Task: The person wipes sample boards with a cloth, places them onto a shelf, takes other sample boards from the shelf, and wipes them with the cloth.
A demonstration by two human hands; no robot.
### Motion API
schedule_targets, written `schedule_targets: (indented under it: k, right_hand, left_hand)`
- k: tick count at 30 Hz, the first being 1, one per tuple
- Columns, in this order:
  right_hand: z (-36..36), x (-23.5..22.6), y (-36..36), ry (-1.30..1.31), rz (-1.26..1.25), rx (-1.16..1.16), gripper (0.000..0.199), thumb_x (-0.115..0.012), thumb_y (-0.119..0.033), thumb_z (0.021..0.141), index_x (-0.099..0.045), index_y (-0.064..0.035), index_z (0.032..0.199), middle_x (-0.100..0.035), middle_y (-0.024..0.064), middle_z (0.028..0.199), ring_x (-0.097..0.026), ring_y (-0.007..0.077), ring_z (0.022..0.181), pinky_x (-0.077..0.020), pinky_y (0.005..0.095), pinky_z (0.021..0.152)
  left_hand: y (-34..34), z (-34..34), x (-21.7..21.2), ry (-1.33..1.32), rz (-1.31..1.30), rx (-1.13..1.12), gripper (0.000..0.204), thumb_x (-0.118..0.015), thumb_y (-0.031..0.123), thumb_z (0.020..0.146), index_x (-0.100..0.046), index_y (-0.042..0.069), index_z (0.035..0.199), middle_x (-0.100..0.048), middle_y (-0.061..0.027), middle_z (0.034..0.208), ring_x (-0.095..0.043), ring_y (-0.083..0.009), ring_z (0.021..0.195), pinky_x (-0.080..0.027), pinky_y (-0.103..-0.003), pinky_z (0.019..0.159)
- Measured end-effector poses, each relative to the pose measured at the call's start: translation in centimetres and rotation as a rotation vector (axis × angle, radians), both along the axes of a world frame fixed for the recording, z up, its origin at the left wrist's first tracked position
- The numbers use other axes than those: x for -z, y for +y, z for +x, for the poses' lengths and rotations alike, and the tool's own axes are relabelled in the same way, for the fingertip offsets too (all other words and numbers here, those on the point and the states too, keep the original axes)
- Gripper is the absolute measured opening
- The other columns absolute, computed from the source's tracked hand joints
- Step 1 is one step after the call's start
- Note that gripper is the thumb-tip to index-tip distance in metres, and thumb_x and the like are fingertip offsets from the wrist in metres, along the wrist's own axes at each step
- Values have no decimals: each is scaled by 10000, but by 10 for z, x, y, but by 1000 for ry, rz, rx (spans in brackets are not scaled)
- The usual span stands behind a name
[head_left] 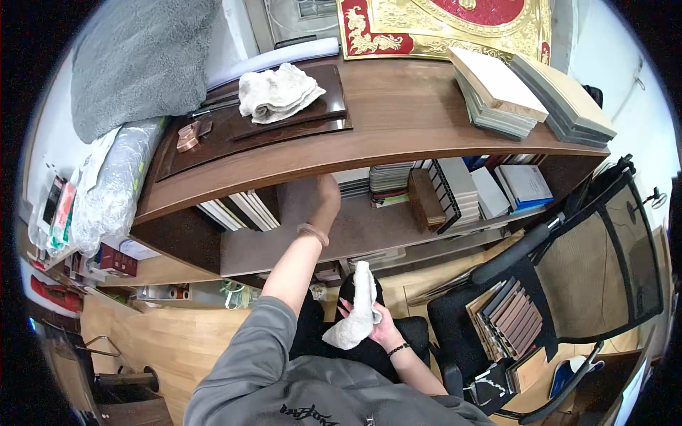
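Observation:
My left hand [327,193] reaches into the upper shelf compartment, a bangle on its wrist. The edge of the top board hides its fingers, so what they touch does not show. Nearest to it are a row of upright pale folders [250,211] on its left and a stack of grey sample boards [353,186] on its right. Down by my lap, my right hand [384,328], with a dark beaded bracelet, is closed round a crumpled white cloth [361,307]. The cloth stands up above the fingers and droops to the left.
On the wooden shelf unit's top [398,106] lie another white cloth [278,92], dark glossy panels [330,96] and stacked sample boards [497,89]. A gold and red panel [426,28] leans behind. An office chair [604,263] holding brown sample books [510,319] stands at right.

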State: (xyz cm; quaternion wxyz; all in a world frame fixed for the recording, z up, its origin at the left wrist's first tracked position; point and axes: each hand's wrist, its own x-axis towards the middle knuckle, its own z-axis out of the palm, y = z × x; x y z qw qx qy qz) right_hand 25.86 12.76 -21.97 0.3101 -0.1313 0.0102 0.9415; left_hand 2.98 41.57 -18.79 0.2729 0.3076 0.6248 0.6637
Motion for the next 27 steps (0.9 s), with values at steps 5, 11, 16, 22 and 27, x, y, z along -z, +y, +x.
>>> schedule_targets:
  k: [5,11,16,22,27]
  right_hand:
    - [9,5,4,-42,-34,42,633,-483,-347,874,-283,-27,1382,-398,229,1354,-400,372,1243,-282,466,1075]
    - [-2,-2,0,-61,7,9,612,-489,-324,872,-295,-39,1378,-400,222,1355,-399,373,1243,-288,471,1070]
    - [6,5,3,60,-72,18,586,-503,-290,871,-312,-53,1371,-406,222,1350,-397,372,1245,-295,481,1063]
    - [-3,-5,0,-8,-46,47,584,-510,-291,876,-314,-46,1367,-401,232,1348,-387,375,1253,-297,483,1063]
    - [-3,-14,5,-95,12,119,567,-500,-302,891,-319,-46,1364,-401,239,1342,-383,377,1253,-293,489,1066]
  left_hand:
    - [-12,36,-23,157,39,156,450,-467,336,932,-496,-46,1168,-581,-146,1097,-530,-232,1007,-390,-330,886]
    - [-8,12,-18,347,-204,-51,440,-531,331,902,-519,-62,1100,-613,-154,1022,-570,-232,935,-420,-352,844]
    - [-12,32,-32,336,-157,17,446,-543,363,888,-534,-27,1106,-610,-184,1043,-572,-326,979,-419,-366,853]
    - [-15,24,-35,438,-157,-6,422,-530,366,895,-528,39,1161,-573,-196,1147,-528,-395,1060,-417,-393,866]
    - [-55,48,-67,328,-38,-6,369,-563,228,853,-534,0,1141,-600,-218,1060,-546,-407,1026,-434,-420,882]
